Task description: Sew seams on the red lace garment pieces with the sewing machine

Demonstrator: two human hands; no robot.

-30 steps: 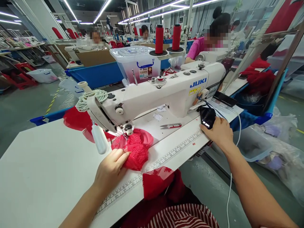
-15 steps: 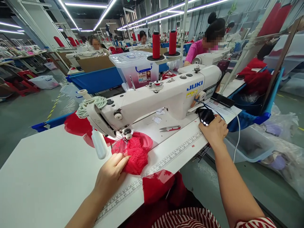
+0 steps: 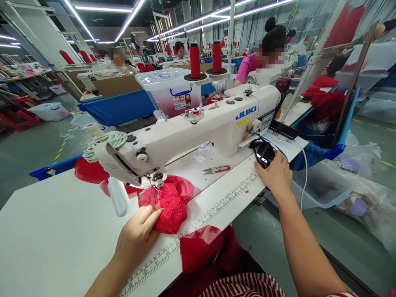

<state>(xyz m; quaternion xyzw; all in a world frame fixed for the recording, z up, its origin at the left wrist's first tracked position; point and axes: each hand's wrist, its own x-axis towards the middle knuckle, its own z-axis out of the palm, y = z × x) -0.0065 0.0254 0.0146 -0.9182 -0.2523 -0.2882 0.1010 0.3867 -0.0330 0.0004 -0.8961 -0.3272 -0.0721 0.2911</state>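
Observation:
My left hand [image 3: 136,231] presses its closed fingers on the near left edge of a red lace fabric piece [image 3: 171,216]. That piece lies beneath the needle area of a white JUKI sewing machine [image 3: 198,132]. To the right, my right hand [image 3: 276,175] grips a glossy black device [image 3: 265,154] with thumb and fingers; its exact kind is unclear. The device is at the machine's right end, beside a dark cord. Thread snips [image 3: 216,169] with red handles lie on the machine bed. More red fabric [image 3: 199,249] hangs over the table's front edge.
A printed ruler strip [image 3: 219,203] runs along the white table [image 3: 62,239]. Two red thread cones [image 3: 194,62] stand behind the machine, near a lidded clear box [image 3: 167,88]. A white cable [image 3: 305,177] hangs at right above an open clear bin [image 3: 321,185]. Co-workers sit further back.
The view has turned slightly right, so most things sit further left. The black device looks slightly tilted in my right hand. My left hand stays on the lace fabric.

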